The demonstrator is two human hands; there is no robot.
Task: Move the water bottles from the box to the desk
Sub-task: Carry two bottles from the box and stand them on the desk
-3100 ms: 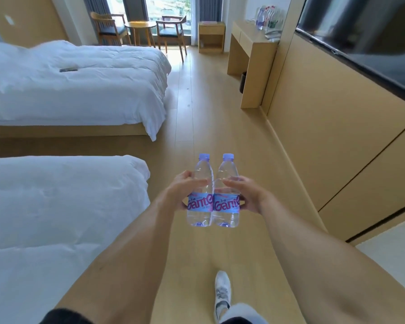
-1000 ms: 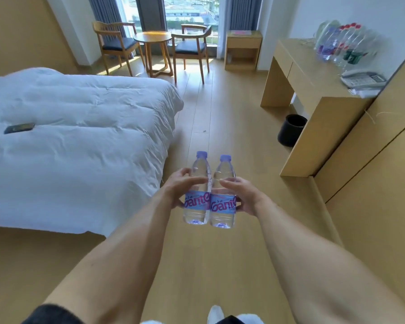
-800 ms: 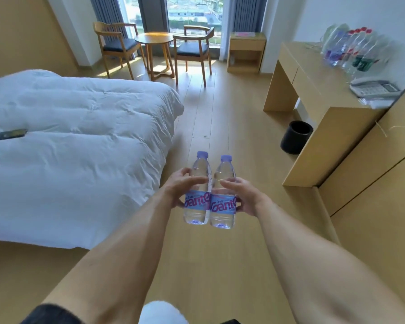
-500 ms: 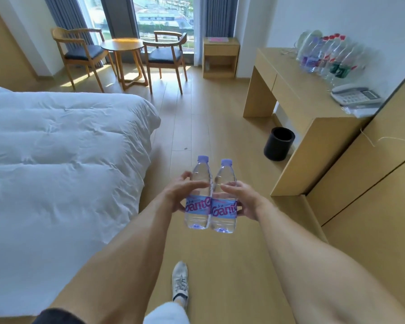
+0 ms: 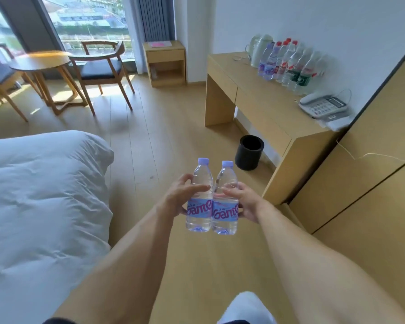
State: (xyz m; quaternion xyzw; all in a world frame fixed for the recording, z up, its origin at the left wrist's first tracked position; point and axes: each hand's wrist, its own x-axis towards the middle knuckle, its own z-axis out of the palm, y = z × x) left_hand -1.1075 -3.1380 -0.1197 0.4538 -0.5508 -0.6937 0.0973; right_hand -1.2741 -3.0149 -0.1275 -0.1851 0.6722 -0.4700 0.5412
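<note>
Two water bottles [image 5: 212, 199] upright, side by side and touching, held out in mid-air over the wood floor [image 5: 150, 141], centre of view. Left hand [image 5: 181, 195] grips the left bottle, fingers [image 5: 197, 188] curled across its front above the label. Right hand [image 5: 244, 201] grips the right bottle, fingers clamped round its side, thumb across the front. Both caps pale purple, labels blue with pink lettering. Bench [image 5: 264, 99] stands far right against the wall, well apart from the held bottles. On the bench: row of bottles [image 5: 288, 66] along the wall, white kettle [image 5: 258, 51] at the far end of that row, telephone [image 5: 323, 106] at the near end. Black bin [image 5: 249, 152] on the floor under the bench's near end. White bed [image 5: 42, 190] at left. Round table [image 5: 41, 63] and chairs [image 5: 103, 64] far left by the window. Small nightstand [image 5: 165, 63] far centre.
</note>
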